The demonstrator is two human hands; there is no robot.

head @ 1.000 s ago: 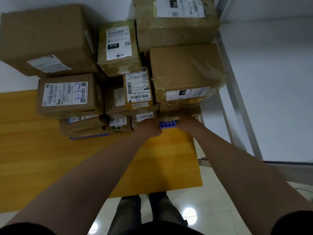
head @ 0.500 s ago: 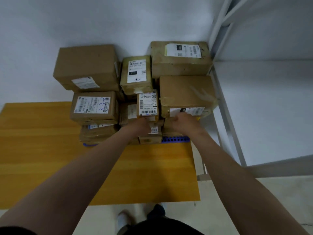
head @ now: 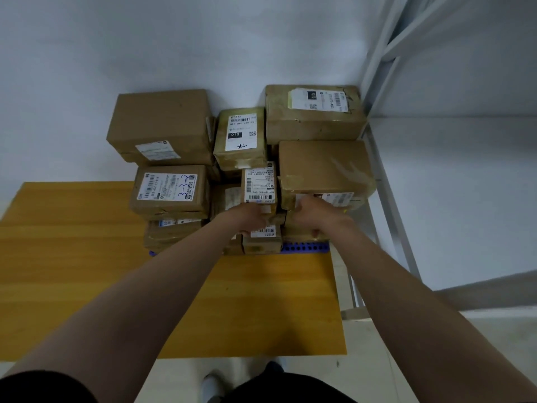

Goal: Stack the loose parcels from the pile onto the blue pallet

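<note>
We are seeing one blue pallet (head: 305, 247) on a yellow board (head: 87, 257) by a white wall (head: 145, 39), six parcels (head: 171, 190) topmost. Our left hand (head: 250, 218) and right hand (head: 312, 215) are touching them; grip unclear.

Blue handwritten "3-3-2" on the white label of the flat parcel (head: 171, 189) left of the left fingers (head: 260, 221), "010" on a black patch on the middle parcel (head: 241, 135) label beyond them, "010" sideways on the far parcel (head: 313, 117) label beyond the right fingers (head: 303, 209), finer print unreadable.
</note>
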